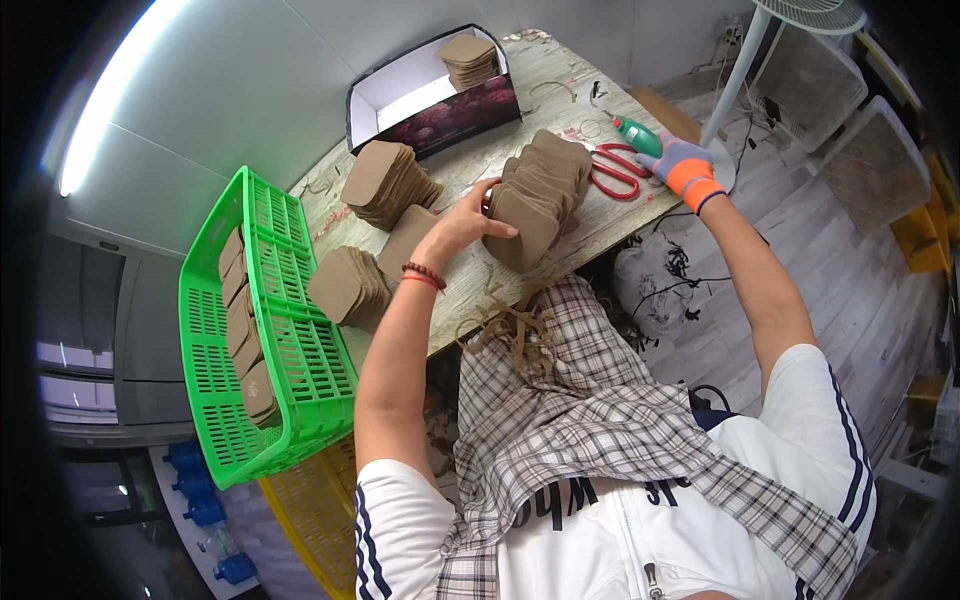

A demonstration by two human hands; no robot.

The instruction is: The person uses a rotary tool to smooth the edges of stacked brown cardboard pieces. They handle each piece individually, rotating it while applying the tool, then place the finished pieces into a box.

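My bare left hand (463, 227) curls against the near left edge of a long stack of brown, rounded-corner flat pieces (545, 185); its thumb lies across the front piece. In an orange and grey glove, my right hand (686, 172) is at the table's right edge, its fingers closed at the near end of a green bulb-shaped handled tool (638, 135). Red-handled scissors (615, 172) lie between that hand and the long stack. Left of my left hand are another stack of brown pieces (385, 183), a smaller fanned stack (347, 285) and a flat piece (405, 240).
A dark patterned box (455, 118) with brown pieces inside stands at the table's (560, 65) back. At the left, a green plastic crate (310, 350) holds more pieces. A yellow crate (310, 510) is below it. Brown strings (515, 335) hang at the near edge. A fan pole (735, 80) rises at right.
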